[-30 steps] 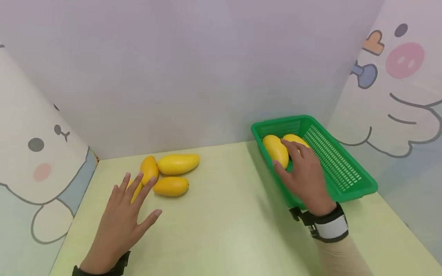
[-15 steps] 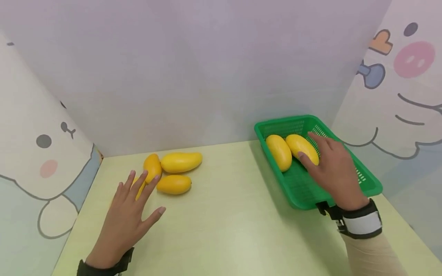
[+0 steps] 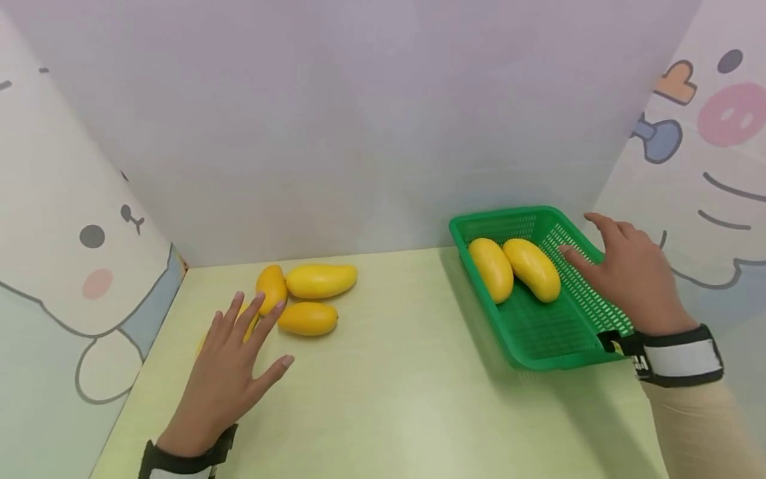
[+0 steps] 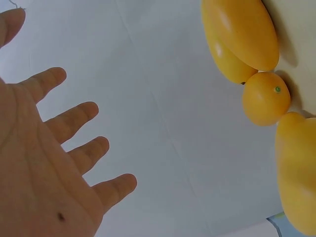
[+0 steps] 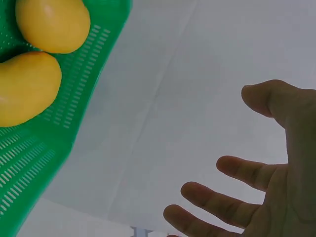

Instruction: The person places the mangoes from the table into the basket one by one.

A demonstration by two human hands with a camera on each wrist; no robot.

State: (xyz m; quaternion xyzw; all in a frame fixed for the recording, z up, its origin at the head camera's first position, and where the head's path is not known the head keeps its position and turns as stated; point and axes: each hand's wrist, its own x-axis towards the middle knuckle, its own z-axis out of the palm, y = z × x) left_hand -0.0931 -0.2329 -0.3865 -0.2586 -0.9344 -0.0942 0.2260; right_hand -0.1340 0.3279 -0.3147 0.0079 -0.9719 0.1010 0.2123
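From my end, the pale tabletop [image 3: 389, 379] fills the lower frame. On its right sits the green basket [image 3: 541, 332], with two mangoes [image 3: 492, 271] in its left part. The right grip [image 3: 634, 279], fingers apart and holding nothing, hangs by the basket's right rim, apart from it in the wrist view. The left grip [image 3: 218, 382], lower left, is likewise spread and bare. The relation I judge to count: the left is far nearer the loose mangoes, just up and right of it. The long mango [image 3: 320, 281] and front mango [image 3: 308, 319] lie nearly level across the frame; the upright mango [image 3: 271, 287] runs up and down. A sliver of another mango [image 3: 252, 327] shows between the left fingers.
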